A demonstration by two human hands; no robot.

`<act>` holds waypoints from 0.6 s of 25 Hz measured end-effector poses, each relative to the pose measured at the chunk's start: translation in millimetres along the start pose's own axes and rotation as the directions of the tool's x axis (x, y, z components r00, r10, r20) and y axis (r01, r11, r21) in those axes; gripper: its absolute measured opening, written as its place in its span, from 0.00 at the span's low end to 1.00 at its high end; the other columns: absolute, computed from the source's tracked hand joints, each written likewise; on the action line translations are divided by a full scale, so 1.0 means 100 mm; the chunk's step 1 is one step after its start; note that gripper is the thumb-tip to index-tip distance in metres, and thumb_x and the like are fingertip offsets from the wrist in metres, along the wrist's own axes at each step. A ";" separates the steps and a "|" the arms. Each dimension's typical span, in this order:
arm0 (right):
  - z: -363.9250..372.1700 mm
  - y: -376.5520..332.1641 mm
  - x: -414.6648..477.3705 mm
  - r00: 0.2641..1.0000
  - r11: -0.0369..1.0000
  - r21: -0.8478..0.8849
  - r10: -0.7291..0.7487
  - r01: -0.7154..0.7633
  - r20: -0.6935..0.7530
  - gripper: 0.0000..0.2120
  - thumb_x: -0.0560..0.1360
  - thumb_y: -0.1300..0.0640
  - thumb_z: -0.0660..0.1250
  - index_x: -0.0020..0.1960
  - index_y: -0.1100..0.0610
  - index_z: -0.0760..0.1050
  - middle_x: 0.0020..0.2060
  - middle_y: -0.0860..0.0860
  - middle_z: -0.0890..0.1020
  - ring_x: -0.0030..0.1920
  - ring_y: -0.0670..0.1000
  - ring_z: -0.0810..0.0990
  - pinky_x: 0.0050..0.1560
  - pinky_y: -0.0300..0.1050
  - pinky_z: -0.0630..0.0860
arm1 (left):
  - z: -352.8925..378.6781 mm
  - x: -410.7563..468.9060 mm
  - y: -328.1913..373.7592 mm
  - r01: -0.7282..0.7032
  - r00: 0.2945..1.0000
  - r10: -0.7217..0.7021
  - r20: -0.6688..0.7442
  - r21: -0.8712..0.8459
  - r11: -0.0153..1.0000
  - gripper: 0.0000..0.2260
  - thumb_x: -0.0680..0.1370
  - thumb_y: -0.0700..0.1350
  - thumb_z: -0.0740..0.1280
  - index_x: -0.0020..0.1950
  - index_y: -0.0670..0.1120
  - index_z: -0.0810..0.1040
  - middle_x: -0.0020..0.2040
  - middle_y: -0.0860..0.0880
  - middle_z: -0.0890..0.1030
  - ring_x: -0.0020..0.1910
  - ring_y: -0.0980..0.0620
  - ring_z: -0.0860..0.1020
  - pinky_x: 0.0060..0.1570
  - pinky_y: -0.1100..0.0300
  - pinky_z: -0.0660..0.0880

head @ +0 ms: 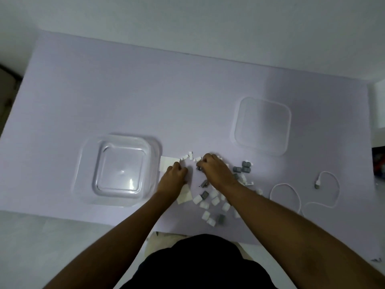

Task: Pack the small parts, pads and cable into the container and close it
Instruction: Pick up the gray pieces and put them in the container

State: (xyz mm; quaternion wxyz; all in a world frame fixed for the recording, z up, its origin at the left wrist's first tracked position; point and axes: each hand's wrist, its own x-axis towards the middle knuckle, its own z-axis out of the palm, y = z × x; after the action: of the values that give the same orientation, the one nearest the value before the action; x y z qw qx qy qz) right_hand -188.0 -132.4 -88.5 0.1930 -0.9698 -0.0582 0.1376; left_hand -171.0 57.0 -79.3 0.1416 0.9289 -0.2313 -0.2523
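An open clear plastic container stands left of centre on the lilac mat. Its clear lid lies flat at the back right. Small white and grey parts are scattered in the middle, with more grey ones further right. My left hand has its fingers curled at the corner of a white pad beside the container. My right hand is curled over small parts and pinches at them. A second white pad lies partly under my left wrist. The white cable loops at the right.
The lilac mat covers most of the white table, whose front edge lies close to my body. Dark objects sit at the far right edge. A wall runs along the back.
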 end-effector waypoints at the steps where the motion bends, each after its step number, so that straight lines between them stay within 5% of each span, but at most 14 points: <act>1: 0.01 0.02 0.01 1.000 1.000 0.011 -0.004 0.004 0.001 0.10 0.77 0.58 0.68 0.56 0.59 0.82 0.51 0.57 0.80 0.55 0.59 0.78 0.55 0.53 0.77 | 0.01 0.00 0.02 0.012 1.000 -0.012 -0.011 -0.003 1.000 0.09 0.78 0.43 0.68 0.56 0.42 0.78 0.53 0.42 0.77 0.49 0.45 0.78 0.48 0.56 0.79; 5: 0.04 0.10 0.01 0.994 0.958 0.271 0.102 -0.090 -0.030 0.08 0.78 0.61 0.68 0.55 0.60 0.82 0.51 0.57 0.80 0.50 0.56 0.80 0.52 0.49 0.77 | -0.01 0.03 0.08 0.104 0.992 -0.107 -0.064 -0.052 0.993 0.07 0.79 0.40 0.63 0.52 0.39 0.78 0.49 0.41 0.77 0.45 0.43 0.78 0.41 0.59 0.71; 9: -0.07 0.12 -0.09 0.932 0.740 0.650 0.337 -0.175 -0.132 0.08 0.75 0.61 0.72 0.54 0.58 0.82 0.50 0.54 0.82 0.48 0.50 0.82 0.52 0.40 0.78 | -0.04 0.03 0.14 0.197 0.971 -0.213 -0.110 -0.145 0.970 0.06 0.77 0.39 0.65 0.50 0.39 0.79 0.47 0.40 0.76 0.44 0.41 0.77 0.40 0.56 0.71; 12: -0.20 0.09 -0.19 0.846 0.318 0.910 0.529 -0.268 0.064 0.08 0.74 0.62 0.74 0.52 0.55 0.82 0.44 0.52 0.86 0.44 0.49 0.84 0.48 0.40 0.81 | -0.01 0.04 0.18 0.246 0.955 -0.270 -0.123 -0.180 0.952 0.08 0.74 0.40 0.67 0.50 0.39 0.79 0.48 0.40 0.76 0.44 0.41 0.76 0.39 0.56 0.71; 15: -0.32 0.08 -0.27 0.827 -0.241 0.928 0.429 -0.282 0.363 0.06 0.75 0.67 0.70 0.51 0.60 0.81 0.39 0.54 0.84 0.40 0.53 0.82 0.43 0.43 0.81 | 0.05 0.06 0.22 0.278 0.942 -0.304 -0.139 -0.180 0.943 0.10 0.74 0.43 0.70 0.52 0.40 0.79 0.49 0.41 0.75 0.44 0.42 0.76 0.41 0.54 0.75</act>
State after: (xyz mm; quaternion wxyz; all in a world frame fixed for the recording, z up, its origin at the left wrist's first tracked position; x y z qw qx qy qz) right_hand -204.0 -155.6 -56.6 0.7920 -0.4777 0.3555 0.1346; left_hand -177.5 34.7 -77.7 0.1943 0.9564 -0.0578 -0.2102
